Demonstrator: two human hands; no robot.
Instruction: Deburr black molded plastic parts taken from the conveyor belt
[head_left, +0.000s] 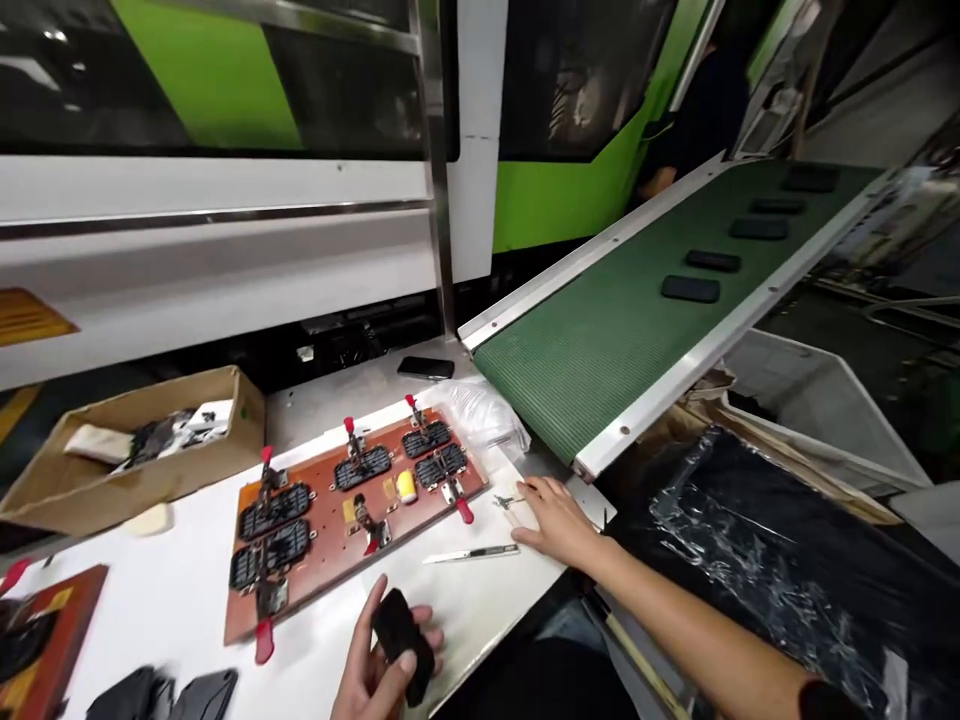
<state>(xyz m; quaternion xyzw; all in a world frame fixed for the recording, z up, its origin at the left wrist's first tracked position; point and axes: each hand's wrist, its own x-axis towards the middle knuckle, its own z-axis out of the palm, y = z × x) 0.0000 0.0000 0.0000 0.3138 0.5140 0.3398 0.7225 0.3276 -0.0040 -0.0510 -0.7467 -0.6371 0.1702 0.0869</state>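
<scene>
left hand (379, 665): wrist cut by bottom edge | black part (401, 630): underside hidden by fingers | box (112, 485): contents unclear

The black part (401, 640) in the left hand (371, 675) at six o'clock looked like matt moulded plastic, with barely a glint on it. At seven o'clock the fixture board (330, 565) showed a smooth reddish-brown laminate face, and its toggle clamps (270, 598) were bare shiny metal with glossy red plastic grips. The table (172, 600) underneath was white, smooth and faintly sheeny. Over at nine o'clock the box (112, 485) was plain brown cardboard, dull and fibrous. At two o'clock the conveyor belt (600, 340) was green, finely ribbed and matt, rubbery by the look, edged by pale metal rails (697, 365). Down at four o'clock, crinkled clear film (735, 540) gleamed over something black. Up at eleven, the machine panels (210, 260) were glossy painted white and green.
</scene>
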